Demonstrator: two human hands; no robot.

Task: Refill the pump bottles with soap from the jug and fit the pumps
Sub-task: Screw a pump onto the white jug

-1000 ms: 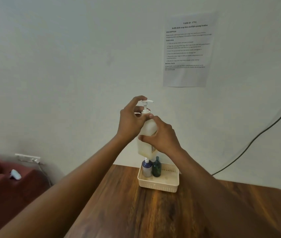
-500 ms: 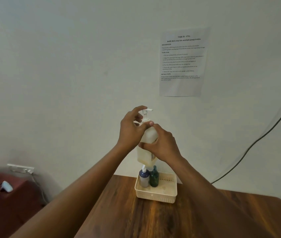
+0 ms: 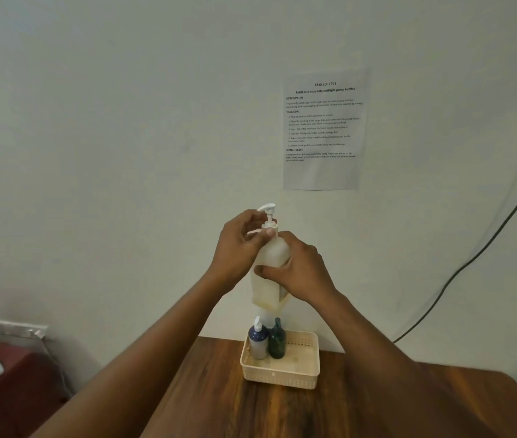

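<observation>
A pale pump bottle (image 3: 269, 276) is held upright in the air above the far end of the desk (image 3: 219, 403), directly over a cream basket (image 3: 282, 374). Its body is gripped by the right hand (image 3: 298, 273), thumb across the front and fingers wrapped round the far side. The white pump (image 3: 268, 216) is seated in the neck, and its collar is pinched by the fingers of the left hand (image 3: 238, 245), the nozzle pointing left above them.

The step in hand is judged to be the screwing down of the pump. It would be done well if the bottle were kept vertical and steady by the right hand while only the collar, not the nozzle head, is turned by the left; the thread should be felt to catch squarely before force is applied, since a crossed thread could leak. The squeeze on the soft body should be kept light so that soap is not pushed up through the neck.

The held bottle appears filled with a pale yellowish liquid to most of its height. In the basket, at its left far corner, a dark blue bottle (image 3: 257, 341) with a white pump and a dark green bottle (image 3: 277, 339) stand upright, touching or nearly so; their fill levels cannot be told. The rest of the basket floor is bare. No jug can be made out.

A printed sheet (image 3: 321, 131) is fixed to the wall behind.
</observation>
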